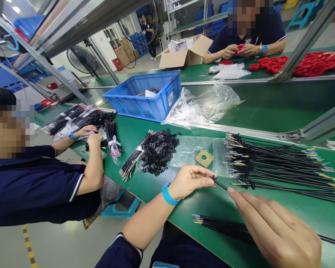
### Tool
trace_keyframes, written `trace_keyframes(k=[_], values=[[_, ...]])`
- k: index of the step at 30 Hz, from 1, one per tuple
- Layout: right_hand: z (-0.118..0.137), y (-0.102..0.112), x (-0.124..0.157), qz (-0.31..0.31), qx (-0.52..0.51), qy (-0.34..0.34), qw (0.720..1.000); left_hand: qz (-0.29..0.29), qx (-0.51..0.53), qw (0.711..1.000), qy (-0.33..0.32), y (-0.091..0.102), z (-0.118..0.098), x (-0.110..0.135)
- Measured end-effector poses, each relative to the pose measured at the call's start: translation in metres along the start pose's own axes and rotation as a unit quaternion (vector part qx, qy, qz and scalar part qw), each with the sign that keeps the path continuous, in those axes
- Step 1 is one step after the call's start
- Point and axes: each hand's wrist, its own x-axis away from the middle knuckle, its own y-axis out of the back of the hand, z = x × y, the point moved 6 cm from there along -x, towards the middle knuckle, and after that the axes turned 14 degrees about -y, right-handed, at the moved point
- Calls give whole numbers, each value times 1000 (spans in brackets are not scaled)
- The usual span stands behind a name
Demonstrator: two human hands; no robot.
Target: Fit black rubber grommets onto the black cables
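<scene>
My left hand (pixel 191 182), with a blue wristband, pinches a small black plastic part (pixel 214 178) between thumb and fingertips; the fingers hide most of it. My right hand (pixel 279 227) grips a black cable (pixel 221 184) whose end meets that part. Whether the cable passes through it I cannot tell. The cable's tail (pixel 333 241) comes out behind my right hand. Below my hands lies a bundle of black cables (pixel 223 223) with coloured wire ends. Right of my left hand, many cables (pixel 279 162) lie in a row, with black parts near their left ends.
A pile of black plastic parts (pixel 159 152) lies beside a tied cable bundle (pixel 135 154). A yellowish square piece with a hole (pixel 201 162) rests on a plastic bag (pixel 184 150). Behind are a blue bin (pixel 145 106) and a metal rail (pixel 257 136). Co-workers' hands (pixel 95 137) work at left.
</scene>
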Motion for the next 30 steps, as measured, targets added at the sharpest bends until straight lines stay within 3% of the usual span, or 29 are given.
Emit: trace_keyframes(k=[2, 5, 8, 11, 23, 30], values=[[2, 1, -5, -17, -13, -7, 1000, 12, -18, 1000, -16, 0, -2, 0], [4, 0, -14, -22, -41, -52, 998, 35, -72, 992, -99, 2, -11, 1], [1, -6, -18, 10, -110, -104, 988, 84, -138, 969, -189, 1, -22, 4], [-5, -10, -19, 33, -166, -144, 975, 126, -167, 950, -232, -4, -29, 7], [-12, -25, -20, 106, -320, -256, 906, 147, -187, 942, -239, -14, -27, 10], [-18, -28, -18, 127, -382, -300, 865, 106, -126, 961, -221, -14, -22, 12]])
